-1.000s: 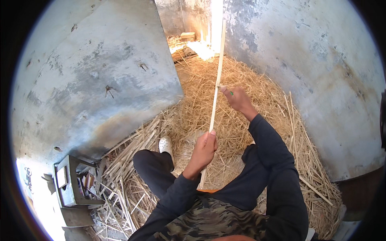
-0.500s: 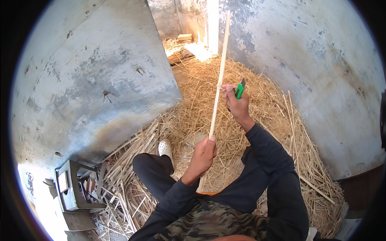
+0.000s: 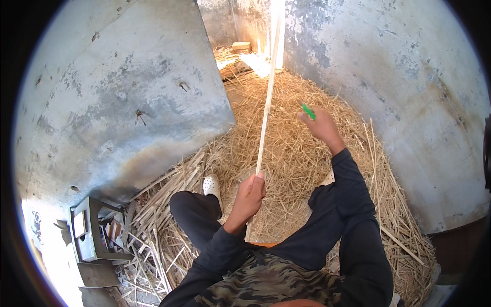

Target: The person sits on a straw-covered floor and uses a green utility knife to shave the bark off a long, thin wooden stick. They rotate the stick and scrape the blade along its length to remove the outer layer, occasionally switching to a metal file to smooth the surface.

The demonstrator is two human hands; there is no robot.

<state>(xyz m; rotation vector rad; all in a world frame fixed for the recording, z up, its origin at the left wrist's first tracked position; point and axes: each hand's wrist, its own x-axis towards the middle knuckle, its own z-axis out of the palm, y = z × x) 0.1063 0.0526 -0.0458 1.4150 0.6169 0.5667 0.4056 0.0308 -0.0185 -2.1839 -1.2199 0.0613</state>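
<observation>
A long, pale bamboo strip (image 3: 266,115) stands almost upright in front of me, its upper end against the bright gap between the walls. My left hand (image 3: 247,200) is closed around its lower part, with the bottom end reaching down between my legs. Out to the right, apart from the strip, my right hand (image 3: 324,126) is closed on a green utility knife (image 3: 308,111). Only part of the knife's green body shows past the fingers, and its blade cannot be made out.
Straw and shavings (image 3: 291,153) cover the floor around my legs. Split strips (image 3: 169,189) lie heaped on the left, beside a small wooden stool (image 3: 94,245). Grey walls (image 3: 378,102) rise on both sides. A brick (image 3: 241,47) lies near the sunlit gap.
My right hand has moved away from the strip to the right and slightly down, taking the knife along. The strip has tilted a little leftward, and my left hand has shifted slightly left.
</observation>
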